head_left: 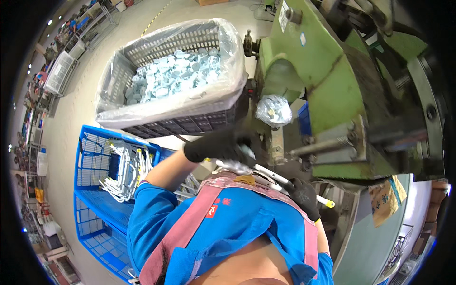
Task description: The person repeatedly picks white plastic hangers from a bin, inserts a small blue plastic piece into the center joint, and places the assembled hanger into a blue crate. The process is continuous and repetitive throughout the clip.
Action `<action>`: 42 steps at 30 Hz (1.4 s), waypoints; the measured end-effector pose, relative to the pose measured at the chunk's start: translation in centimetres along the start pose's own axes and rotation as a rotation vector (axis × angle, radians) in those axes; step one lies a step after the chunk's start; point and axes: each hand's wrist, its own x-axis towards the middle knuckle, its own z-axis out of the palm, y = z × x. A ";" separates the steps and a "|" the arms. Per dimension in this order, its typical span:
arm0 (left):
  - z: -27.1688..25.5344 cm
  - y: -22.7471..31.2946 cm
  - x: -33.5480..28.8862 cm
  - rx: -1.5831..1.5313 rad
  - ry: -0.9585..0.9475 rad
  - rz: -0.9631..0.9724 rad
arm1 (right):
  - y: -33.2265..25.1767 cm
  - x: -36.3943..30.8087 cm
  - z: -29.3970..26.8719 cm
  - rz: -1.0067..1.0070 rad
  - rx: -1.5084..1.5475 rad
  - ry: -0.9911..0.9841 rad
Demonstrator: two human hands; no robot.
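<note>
Black-gloved, my right hand (305,195) is closed round a white metal tube (273,175), part of a thin white frame held across my waist. A yellow tip (329,204) shows on the tube beyond that hand. My left hand (221,143), gloved in black too, is over the other end of the frame, left of the machine's lower part. Motion smears its fingers. A small pale piece (246,154) shows blurred at those fingers; whether they grip it is unclear.
Ahead stands a crate with a clear plastic liner (166,105), holding many pale blue-grey parts (178,71). At left, a blue basket (102,199) holds white bent-tube frames (126,171). A green machine (327,71) rises at right, beside a plastic-lined bowl (274,110) and blue bin (304,118).
</note>
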 end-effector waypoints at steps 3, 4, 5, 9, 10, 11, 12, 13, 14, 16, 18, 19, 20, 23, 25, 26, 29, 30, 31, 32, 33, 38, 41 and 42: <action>7.7 0.5 2.0 -0.115 -0.171 0.024 | 2.0 -1.2 -0.1 -0.103 -0.059 -0.011; 9.5 0.4 2.3 -0.188 -0.191 -0.084 | 2.6 -1.8 -0.1 -0.058 -0.009 0.036; 11.3 0.0 2.6 -0.246 -0.215 -0.166 | 3.4 -2.2 -0.2 -0.103 -0.046 0.039; 16.0 -1.9 2.0 -0.018 -0.131 -0.009 | 6.1 -3.5 0.0 -0.248 -0.116 0.051; 16.4 -2.3 1.3 0.061 -0.127 0.095 | 6.7 -3.8 -0.1 -0.268 -0.122 0.032; 16.8 -2.5 0.7 0.233 -0.156 0.151 | 7.2 -4.0 -0.2 -0.297 -0.128 0.015; 17.3 -2.5 0.3 0.166 -0.124 0.121 | 7.6 -4.2 -0.2 -0.319 -0.131 0.014; 17.8 -2.3 0.0 0.157 -0.116 0.070 | 7.9 -4.3 -0.3 -0.329 -0.129 0.022; 18.2 -2.0 -0.4 0.147 -0.109 0.019 | 8.2 -4.4 -0.4 -0.349 -0.130 0.025; 18.6 -1.1 -0.5 0.131 -0.052 0.021 | 8.6 -4.5 -0.7 -0.404 -0.138 0.065; 18.7 -0.5 -0.2 0.055 0.066 -0.161 | 8.7 -4.5 -0.9 -0.404 -0.100 0.032; 18.3 -0.4 0.1 0.006 0.134 -0.202 | 8.8 -4.4 -1.0 -0.416 -0.083 0.016; 18.1 -0.6 1.1 0.097 0.347 -0.036 | 8.8 -4.4 -1.1 -0.418 -0.089 0.022; 16.8 -2.0 3.2 0.185 0.728 -0.240 | 8.7 -4.2 -1.2 -0.441 -0.095 0.046; 16.1 -2.9 4.9 0.283 0.763 -0.090 | 8.6 -4.2 -1.3 -0.457 -0.097 0.063; 15.9 -3.3 5.7 0.323 0.771 -0.026 | 8.6 -4.1 -1.2 -0.435 -0.099 0.055; 15.7 -3.7 7.3 0.494 0.486 0.000 | 8.5 -4.1 -1.2 -0.418 -0.113 0.060; 15.8 -3.7 7.5 0.539 0.491 0.037 | 8.4 -4.1 -1.2 -0.417 -0.113 0.074; 15.8 -3.8 7.8 0.536 0.524 0.107 | 8.3 -4.1 -1.2 -0.422 -0.113 0.094; 15.7 -3.8 8.0 0.531 0.556 0.176 | 8.3 -4.1 -1.3 -0.405 -0.120 0.081; 15.6 -4.0 8.1 0.503 0.574 0.228 | 8.2 -4.0 -1.3 -0.396 -0.127 0.075; 14.7 -6.5 8.5 0.631 0.586 0.304 | 7.6 -3.7 -1.2 -0.386 -0.110 0.074; 14.6 -8.3 8.4 0.762 0.472 0.106 | 7.3 -3.4 -1.1 -0.380 -0.115 0.061; 14.7 -8.8 8.4 0.826 0.420 0.013 | 7.2 -3.3 -1.0 -0.381 -0.117 0.062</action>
